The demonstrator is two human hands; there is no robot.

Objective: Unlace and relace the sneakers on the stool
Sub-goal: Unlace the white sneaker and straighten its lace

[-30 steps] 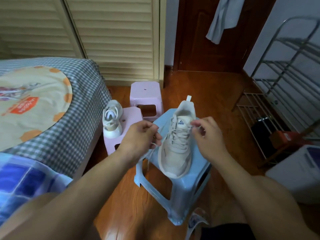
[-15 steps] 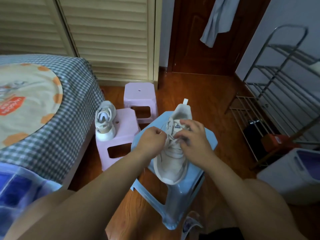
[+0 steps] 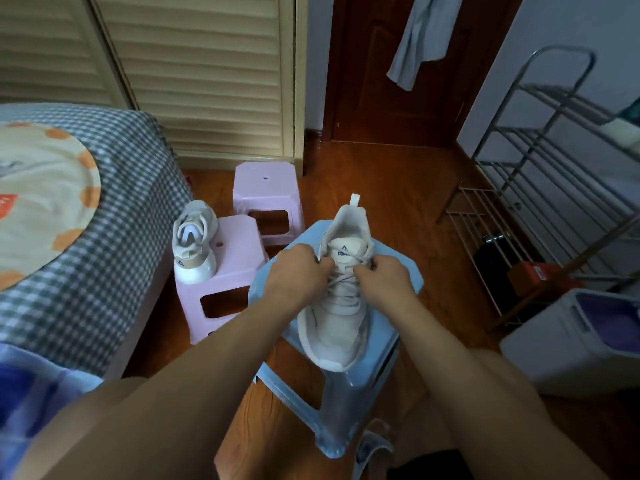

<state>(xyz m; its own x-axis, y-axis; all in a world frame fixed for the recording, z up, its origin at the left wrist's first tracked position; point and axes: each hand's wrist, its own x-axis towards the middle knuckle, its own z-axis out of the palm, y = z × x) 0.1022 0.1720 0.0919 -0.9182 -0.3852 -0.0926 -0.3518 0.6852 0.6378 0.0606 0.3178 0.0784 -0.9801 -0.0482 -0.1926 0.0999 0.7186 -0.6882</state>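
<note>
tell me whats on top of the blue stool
One pale sneaker lies on the blue stool, toe toward the person. The left hand and right hand pinch its laces near the tongue. The hands cover the upper eyelets.

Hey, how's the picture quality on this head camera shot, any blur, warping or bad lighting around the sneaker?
Head view: dim, even indoor light, no glare. The beige lace-up sneaker on the pale blue plastic stool is fairly sharp; both hands, left and right, look slightly soft. Wide-angle warping bends the metal shoe rack and louvred wardrobe doors.
</note>
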